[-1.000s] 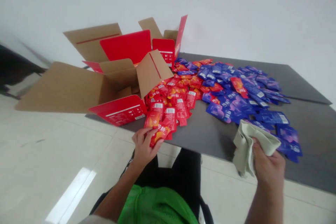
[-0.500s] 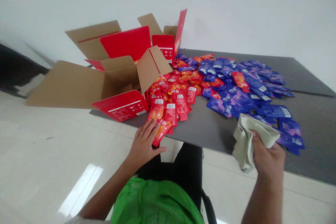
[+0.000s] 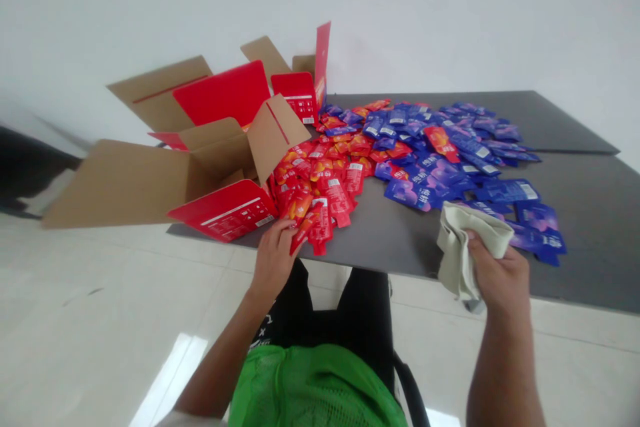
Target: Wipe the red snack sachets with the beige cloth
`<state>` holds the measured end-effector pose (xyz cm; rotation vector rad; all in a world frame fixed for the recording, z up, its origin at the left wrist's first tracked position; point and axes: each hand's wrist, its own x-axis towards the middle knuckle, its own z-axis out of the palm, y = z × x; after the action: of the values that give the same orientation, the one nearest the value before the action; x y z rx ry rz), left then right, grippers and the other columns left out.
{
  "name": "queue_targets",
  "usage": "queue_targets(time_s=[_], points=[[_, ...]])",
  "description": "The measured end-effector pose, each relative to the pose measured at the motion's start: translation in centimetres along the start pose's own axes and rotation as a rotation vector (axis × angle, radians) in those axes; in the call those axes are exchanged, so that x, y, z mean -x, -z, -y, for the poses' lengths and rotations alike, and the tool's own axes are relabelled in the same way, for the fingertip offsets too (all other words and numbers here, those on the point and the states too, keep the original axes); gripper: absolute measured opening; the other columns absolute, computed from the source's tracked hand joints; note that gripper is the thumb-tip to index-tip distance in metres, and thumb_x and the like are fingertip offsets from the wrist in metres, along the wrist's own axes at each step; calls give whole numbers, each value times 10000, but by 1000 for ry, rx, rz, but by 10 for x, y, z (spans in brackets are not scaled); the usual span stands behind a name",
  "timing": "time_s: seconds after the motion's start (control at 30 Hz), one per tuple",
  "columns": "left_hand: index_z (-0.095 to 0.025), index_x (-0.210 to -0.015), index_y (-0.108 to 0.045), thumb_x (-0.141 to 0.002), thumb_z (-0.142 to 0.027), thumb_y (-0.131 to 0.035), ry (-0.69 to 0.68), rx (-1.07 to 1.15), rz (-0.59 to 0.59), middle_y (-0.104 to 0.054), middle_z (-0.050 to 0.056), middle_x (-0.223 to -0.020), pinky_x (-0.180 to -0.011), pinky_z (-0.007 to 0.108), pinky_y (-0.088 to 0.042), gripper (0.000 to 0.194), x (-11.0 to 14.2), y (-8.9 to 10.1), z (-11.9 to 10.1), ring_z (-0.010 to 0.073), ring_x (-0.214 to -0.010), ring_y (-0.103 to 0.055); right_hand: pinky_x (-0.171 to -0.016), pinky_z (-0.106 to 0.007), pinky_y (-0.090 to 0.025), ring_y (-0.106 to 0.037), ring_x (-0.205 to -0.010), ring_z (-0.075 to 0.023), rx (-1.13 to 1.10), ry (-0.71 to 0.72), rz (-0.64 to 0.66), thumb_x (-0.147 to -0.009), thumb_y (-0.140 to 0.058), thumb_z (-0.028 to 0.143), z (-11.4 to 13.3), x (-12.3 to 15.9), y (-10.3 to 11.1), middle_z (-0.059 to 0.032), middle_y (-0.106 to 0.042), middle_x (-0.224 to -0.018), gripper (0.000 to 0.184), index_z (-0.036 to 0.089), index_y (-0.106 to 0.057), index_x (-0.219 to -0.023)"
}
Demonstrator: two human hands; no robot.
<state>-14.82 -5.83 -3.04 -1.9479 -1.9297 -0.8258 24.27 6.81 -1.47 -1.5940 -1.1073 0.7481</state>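
Grey table, one, under the front box. Behind that box: two more open boxes, one red-flapped box, one smaller-looking box farther right. Right of it, too many to count: red pouches, partly blocked by one brown flap, then blue pouches. Well right of it: right hand, clenched around one folded cloth. By its near corner: left hand, half-curled upon one single red pouch; gripped or merely touched, cannot tell.

Red packets bear orange patches, blue packets purple; the cloth is pale green.
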Motion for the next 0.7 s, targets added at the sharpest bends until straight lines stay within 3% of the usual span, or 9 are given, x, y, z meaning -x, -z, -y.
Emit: queue_targets(time_s=[0.2,0.37,0.57,0.7], points=[[-155,-1146,-550,-1002,-347,-569,48,-94,-7,-607,177,-1217,-976,484,-463,241,-38,-17,-13,332,-1164,-588,-611,-284,-564,-671,-778,-227,17,12,3,-681,-844,574,5,2,0,-107,-769,-975,596,100,-801,-1041],[-150,-1216,-533,-981,-406,-604,57,-68,74,-582,194,-1314,-1025,498,-414,355,-56,-25,-11,349,-1276,-538,-588,-265,-547,-669,-770,-217,9,7,13,-687,-850,572,1,0,1,-119,-770,-989,614,95,-798,-1070],[-193,-1325,-505,-939,-467,-655,90,8,166,-533,172,-1453,-1111,514,-342,497,-53,-22,-4,332,-1418,-438,-645,-291,-575,-699,-807,-241,-16,24,3,-671,-858,534,1,0,0,-104,-777,-962,582,89,-806,-1043],[-235,-1359,-528,-867,-512,-736,93,29,120,-489,152,-1518,-1150,528,-301,602,-45,-22,-3,349,-1472,-366,-717,-301,-577,-719,-872,-258,-32,26,10,-674,-864,484,3,1,-1,-103,-779,-1021,561,102,-808,-1080]])
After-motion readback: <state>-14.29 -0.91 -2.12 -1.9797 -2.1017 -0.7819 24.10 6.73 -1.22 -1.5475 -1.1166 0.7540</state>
